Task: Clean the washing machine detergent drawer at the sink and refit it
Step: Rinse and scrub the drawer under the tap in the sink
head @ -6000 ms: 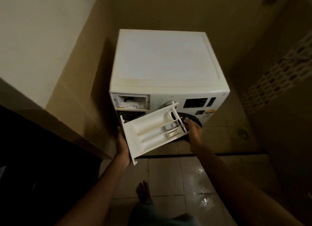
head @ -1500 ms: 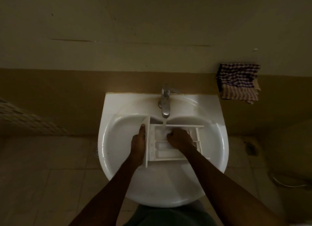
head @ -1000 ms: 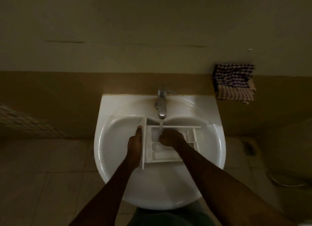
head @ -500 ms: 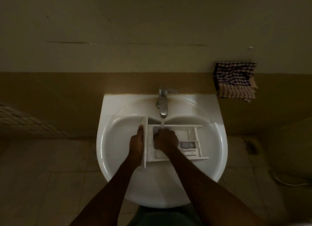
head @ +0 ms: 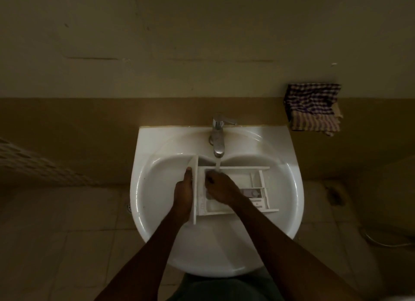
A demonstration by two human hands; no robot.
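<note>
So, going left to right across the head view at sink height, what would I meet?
Left rim of the sink → left hand → right hand → uncovered end of the detergent drawer → checked cloth at the wall.

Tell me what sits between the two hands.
Head view: the front panel of the drawer stands between them; the left hand grips it, the right hand is inside the drawer.

— What carries everything here?
— A white sink (head: 157, 193), its tap (head: 217, 141) on the rim at twelve o'clock, with water (head: 217, 167) running.
— And what is in it?
— The detergent drawer (head: 246, 177), open side up, stretching across the basin from centre towards three o'clock.
</note>
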